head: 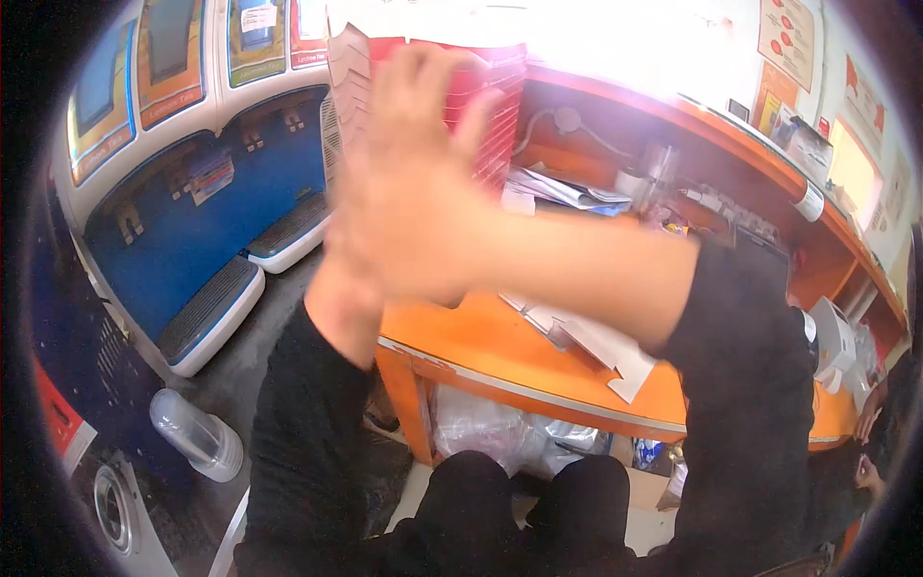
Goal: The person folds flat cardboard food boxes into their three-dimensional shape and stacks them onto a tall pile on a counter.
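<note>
In the head view, my right hand (425, 173) is raised at the middle, blurred, with its fingers apart. It overlaps a red cardboard box (497, 101) with pale lines across its face; whether it touches the box I cannot tell. A light cardboard flap (347, 86) with zigzag edges stands at the box's left side. My left hand (346, 260) lies mostly behind the right one, and its fingers cannot be made out. Below them is an orange desk (447, 332), where folded white cardboard pieces (598, 346) lie partly under my right forearm.
At left stands a drink dispenser (180, 187) with black drip trays (216, 306). Stacked clear plastic cups (198, 436) lie below it. Papers (566, 191) rest behind my right forearm. Plastic-wrapped packs (479, 425) sit under the desk. Another person's hand (870, 476) shows at far right.
</note>
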Demonstrator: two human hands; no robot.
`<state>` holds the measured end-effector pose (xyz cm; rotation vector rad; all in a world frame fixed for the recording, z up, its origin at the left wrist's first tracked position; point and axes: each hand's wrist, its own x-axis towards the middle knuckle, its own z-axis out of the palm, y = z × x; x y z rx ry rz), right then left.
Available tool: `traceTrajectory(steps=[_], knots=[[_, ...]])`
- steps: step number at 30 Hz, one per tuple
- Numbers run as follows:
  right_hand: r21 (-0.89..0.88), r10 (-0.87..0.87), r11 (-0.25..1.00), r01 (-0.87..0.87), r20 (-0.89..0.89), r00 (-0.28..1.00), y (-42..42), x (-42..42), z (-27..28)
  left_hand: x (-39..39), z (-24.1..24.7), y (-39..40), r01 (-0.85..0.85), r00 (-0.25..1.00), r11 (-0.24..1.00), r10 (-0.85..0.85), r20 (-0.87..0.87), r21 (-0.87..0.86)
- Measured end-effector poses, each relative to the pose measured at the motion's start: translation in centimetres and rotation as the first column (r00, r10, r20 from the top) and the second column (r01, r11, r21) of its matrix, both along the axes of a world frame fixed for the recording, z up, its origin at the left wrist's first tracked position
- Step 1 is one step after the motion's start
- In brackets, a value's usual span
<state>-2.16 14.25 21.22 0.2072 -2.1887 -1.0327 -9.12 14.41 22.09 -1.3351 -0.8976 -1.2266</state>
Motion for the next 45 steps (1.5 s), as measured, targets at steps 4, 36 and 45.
traceTrajectory(steps=[4,36,45], knots=[[-0.263,0.152,0.962,-0.067,0.314,0.937,-0.4,5.5,-6.8,4.9,-7.2,1.6,0.565,0.762,0.555,-0.635,0.128,-0.611],[-0.866,-0.658,0.150,-0.477,-0.448,0.606,12.1,24.8,-21.9,11.1,-21.8,-18.1,0.836,0.538,0.026,-0.234,0.810,-0.548],[-0.939,0.315,0.127,0.320,0.345,0.884,-7.7,25.3,-26.5,15.8,-21.2,-19.7,0.607,0.794,0.226,-0.203,0.573,-0.762]])
